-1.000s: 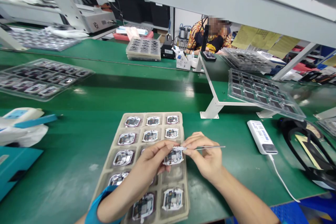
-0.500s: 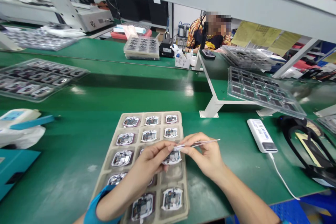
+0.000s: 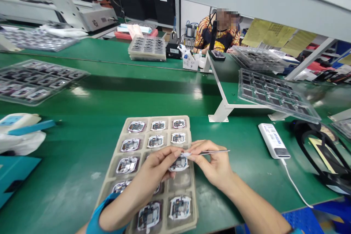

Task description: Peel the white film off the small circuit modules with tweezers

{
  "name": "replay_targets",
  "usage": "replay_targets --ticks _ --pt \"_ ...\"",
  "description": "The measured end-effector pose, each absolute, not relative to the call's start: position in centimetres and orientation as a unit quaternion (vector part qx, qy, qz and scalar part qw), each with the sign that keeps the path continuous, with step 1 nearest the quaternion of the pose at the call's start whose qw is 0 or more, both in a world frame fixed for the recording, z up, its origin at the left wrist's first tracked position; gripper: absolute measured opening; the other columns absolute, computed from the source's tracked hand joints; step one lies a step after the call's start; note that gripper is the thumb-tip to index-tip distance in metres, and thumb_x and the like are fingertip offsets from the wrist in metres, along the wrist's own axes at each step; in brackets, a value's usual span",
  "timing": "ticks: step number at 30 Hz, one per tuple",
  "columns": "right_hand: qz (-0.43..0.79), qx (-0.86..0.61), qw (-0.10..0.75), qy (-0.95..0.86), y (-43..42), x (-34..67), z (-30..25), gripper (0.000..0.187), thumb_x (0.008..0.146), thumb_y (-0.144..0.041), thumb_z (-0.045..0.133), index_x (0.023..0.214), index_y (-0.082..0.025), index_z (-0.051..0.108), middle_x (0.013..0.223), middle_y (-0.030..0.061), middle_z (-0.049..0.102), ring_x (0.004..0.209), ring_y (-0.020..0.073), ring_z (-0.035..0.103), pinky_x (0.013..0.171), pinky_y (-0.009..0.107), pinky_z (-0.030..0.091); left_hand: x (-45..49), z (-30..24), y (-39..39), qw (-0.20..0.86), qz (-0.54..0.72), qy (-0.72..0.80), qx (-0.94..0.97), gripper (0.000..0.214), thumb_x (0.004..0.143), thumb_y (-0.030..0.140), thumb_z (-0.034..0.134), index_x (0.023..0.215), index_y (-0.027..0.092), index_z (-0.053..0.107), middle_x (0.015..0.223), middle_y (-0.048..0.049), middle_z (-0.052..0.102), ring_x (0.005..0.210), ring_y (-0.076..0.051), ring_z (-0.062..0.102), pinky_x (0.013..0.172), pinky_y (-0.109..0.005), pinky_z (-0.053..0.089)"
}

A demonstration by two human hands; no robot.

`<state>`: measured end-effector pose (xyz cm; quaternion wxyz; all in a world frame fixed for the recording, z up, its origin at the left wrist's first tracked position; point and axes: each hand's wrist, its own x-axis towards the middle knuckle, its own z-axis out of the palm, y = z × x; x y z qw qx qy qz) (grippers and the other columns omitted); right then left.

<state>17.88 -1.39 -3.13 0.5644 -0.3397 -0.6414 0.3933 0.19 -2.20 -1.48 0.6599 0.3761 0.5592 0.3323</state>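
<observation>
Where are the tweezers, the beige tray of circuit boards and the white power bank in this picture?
Tweezers [image 3: 215, 152]: head view, on the metal shaft.
Beige tray [image 3: 153, 118]: head view, on the top rim.
White power bank [image 3: 273, 140]: head view, on the casing.

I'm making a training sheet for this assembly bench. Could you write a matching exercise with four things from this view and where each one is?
Things:
1. metal tweezers
2. small circuit module
3. white power bank
4. clear plastic tray

Places:
A. on the green bench, right of the beige moulded tray
B. in the right hand
C. on the raised green shelf with white brackets
D. between the right hand and the left hand

Pairs: 1-B, 2-D, 3-A, 4-C
</observation>
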Motion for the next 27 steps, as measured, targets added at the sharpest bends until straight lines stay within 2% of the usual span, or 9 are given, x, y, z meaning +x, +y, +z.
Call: replay_targets --ticks 7,12,15,18,24,27 --pt "0.399 -0.37 0.579 -0.607 -1.26 17.83 -3.77 0.008 0.084 -0.019 0.075 0.084 -0.022 0.067 0.083 0.0044 0.08 0.079 0.0197 0.078 0.074 0.032 0.063 -0.27 -1.73 -2.13 0.669 0.317 0.534 0.407 0.036 0.074 0.044 0.076 0.103 0.023 0.074 0.087 0.0 0.067 0.066 -0.013 0.052 0.06 -0.023 0.044" --pt "0.384 -0.354 0.591 -0.615 -1.29 17.68 -3.93 0.008 0.086 -0.018 0.073 0.086 -0.023 0.067 0.082 0.0035 0.08 0.081 0.0199 0.078 0.078 0.034 0.064 -0.34 -2.04 -2.23 0.666 0.312 0.533 0.419 0.032 0.079 0.043 0.072 0.103 0.023 0.072 0.082 0.0017 0.065 0.066 -0.013 0.053 0.06 -0.022 0.042" --pt "0.332 -0.338 0.576 -0.666 -1.27 17.78 -3.78 0.01 0.087 -0.015 0.071 0.087 -0.024 0.067 0.083 0.0037 0.08 0.081 0.0202 0.078 0.085 0.038 0.063 -0.28 -2.08 -2.18 0.668 0.317 0.532 0.413 0.028 0.079 0.043 0.071 0.099 0.023 0.073 0.083 0.0017 0.064 0.069 -0.013 0.052 0.062 -0.022 0.043" --pt "0.287 -0.317 0.574 -0.698 -1.24 17.84 -3.71 0.012 0.087 -0.013 0.07 0.088 -0.024 0.067 0.082 0.0029 0.081 0.078 0.02 0.078 0.089 0.04 0.061 -0.04 -1.84 -1.96 0.667 0.336 0.53 0.401 0.028 0.074 0.044 0.075 0.092 0.023 0.073 0.087 0.001 0.064 0.073 -0.014 0.051 0.062 -0.021 0.044" --pt "0.352 -0.324 0.602 -0.639 -1.34 17.51 -3.95 0.009 0.087 -0.015 0.072 0.09 -0.023 0.07 0.088 0.0053 0.08 0.084 0.0202 0.078 0.08 0.035 0.063 0.35 -1.29 -1.77 0.678 0.363 0.53 0.357 0.027 0.068 0.042 0.077 0.083 0.02 0.072 0.08 0.0009 0.062 0.072 -0.014 0.047 0.057 -0.019 0.039" --pt "0.369 -0.322 0.601 -0.632 -1.34 17.46 -4.01 0.01 0.085 -0.014 0.074 0.088 -0.023 0.071 0.088 0.0047 0.081 0.084 0.0197 0.077 0.082 0.034 0.062 0.28 -1.26 -1.93 0.679 0.359 0.526 0.364 0.027 0.07 0.042 0.075 0.086 0.02 0.071 0.083 0.0007 0.063 0.072 -0.014 0.049 0.057 -0.02 0.04"
